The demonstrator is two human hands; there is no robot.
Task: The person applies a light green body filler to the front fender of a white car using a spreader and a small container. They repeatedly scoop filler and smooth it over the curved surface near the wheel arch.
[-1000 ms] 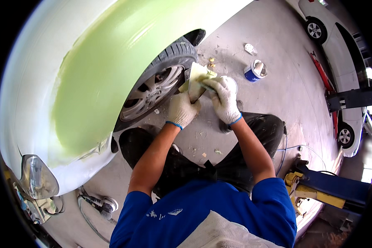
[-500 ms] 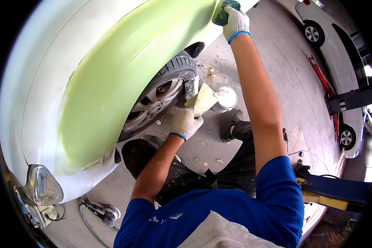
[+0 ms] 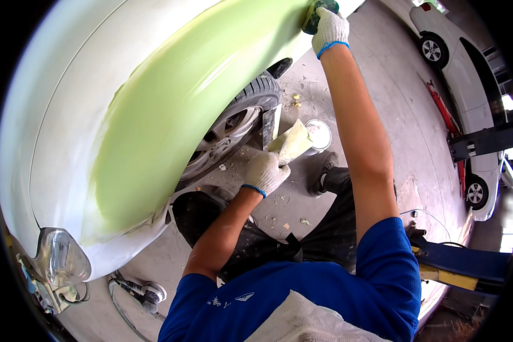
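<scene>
My right hand [image 3: 330, 27], in a white knitted glove with a blue cuff, is closed on a dark-smeared green spreader [image 3: 316, 15]. It is at the far end of a large pale-green filler patch [image 3: 165, 119] on the white car's fender [image 3: 68, 125]. My left hand [image 3: 266, 173], gloved the same way, grips a wedge-shaped putty knife [image 3: 295, 142] coated with pale yellow filler; its handle is hidden in the fist. The blade points up and right, overlapping the edge of a white can [image 3: 319, 135] on the floor. Contact between spreader and panel is hard to tell.
A wheel [image 3: 231, 128] sits under the fender, with a flat dark plate [image 3: 269, 126] leaning beside it. At lower left lies a sander [image 3: 148, 295] with its hose. A blue lift arm [image 3: 467, 265] juts in at right; farther off stands another white car [image 3: 467, 97].
The car, can and both hands sit slightly farther right in the picture. The spreader shows less of its green face and more of its dark side. Both hands keep their grips.
</scene>
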